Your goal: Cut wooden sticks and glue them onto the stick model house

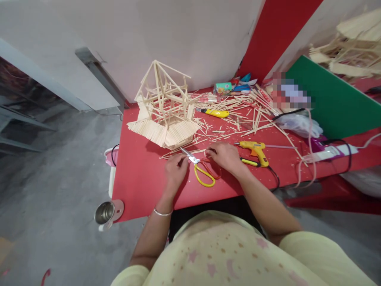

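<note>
A pair of scissors (pixel 200 167) with yellow and red handles lies on the red table between my hands, blades pointing away to the left. My left hand (pixel 176 171) rests beside the blades with its fingers curled inward; what they pinch, if anything, is hidden. My right hand (pixel 224 155) is bent over the table by the red handle, fingertips drawn together near the ends of thin wooden sticks (pixel 198 152). Whether a stick is between them I cannot make out. Just beyond stands a model pavilion (pixel 166 107) built of wooden sticks, with an open frame and slatted panels.
A yellow glue gun (pixel 256 151) lies right of my right hand, its cord trailing off the front edge. Behind are a yellow utility knife (pixel 212 113), many loose sticks and a green can (pixel 222 88). A green board (pixel 333 99) leans at right. A metal cup (pixel 104 213) is at the left corner.
</note>
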A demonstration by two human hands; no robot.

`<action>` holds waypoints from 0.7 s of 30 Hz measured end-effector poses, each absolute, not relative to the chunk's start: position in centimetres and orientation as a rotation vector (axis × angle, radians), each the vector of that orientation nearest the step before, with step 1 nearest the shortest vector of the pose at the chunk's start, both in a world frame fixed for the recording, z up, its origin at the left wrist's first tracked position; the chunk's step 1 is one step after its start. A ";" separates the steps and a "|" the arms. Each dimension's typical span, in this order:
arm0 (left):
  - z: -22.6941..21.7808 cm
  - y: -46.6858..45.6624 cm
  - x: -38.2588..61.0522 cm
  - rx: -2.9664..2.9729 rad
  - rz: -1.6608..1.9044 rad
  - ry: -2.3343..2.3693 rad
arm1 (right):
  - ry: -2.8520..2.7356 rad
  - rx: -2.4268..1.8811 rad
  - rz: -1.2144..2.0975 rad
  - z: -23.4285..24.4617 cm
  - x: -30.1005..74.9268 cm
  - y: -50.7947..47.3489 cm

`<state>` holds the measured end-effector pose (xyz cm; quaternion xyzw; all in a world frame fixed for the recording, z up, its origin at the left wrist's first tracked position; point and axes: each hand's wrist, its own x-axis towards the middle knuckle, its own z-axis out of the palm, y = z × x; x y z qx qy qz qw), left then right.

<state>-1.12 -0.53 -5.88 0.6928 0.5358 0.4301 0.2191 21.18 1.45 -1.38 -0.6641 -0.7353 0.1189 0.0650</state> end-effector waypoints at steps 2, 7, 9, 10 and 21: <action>-5.8 0.5 -0.3 1.873 1.180 1.471 | -2.195 -2.105 0.321 -1.5 21.8 2.2; -7.3 1.7 1.2 1.880 1.152 1.442 | -2.088 -2.305 0.231 -1.8 23.5 4.3; -8.0 1.7 1.4 1.883 1.180 1.417 | -2.092 -2.314 0.200 -1.8 24.1 5.4; -8.3 1.7 1.4 1.890 1.195 1.404 | -2.104 -2.309 0.191 -1.8 24.3 5.9; -8.7 1.6 1.3 1.808 1.258 1.431 | -2.292 -2.294 0.237 -4.0 23.4 11.5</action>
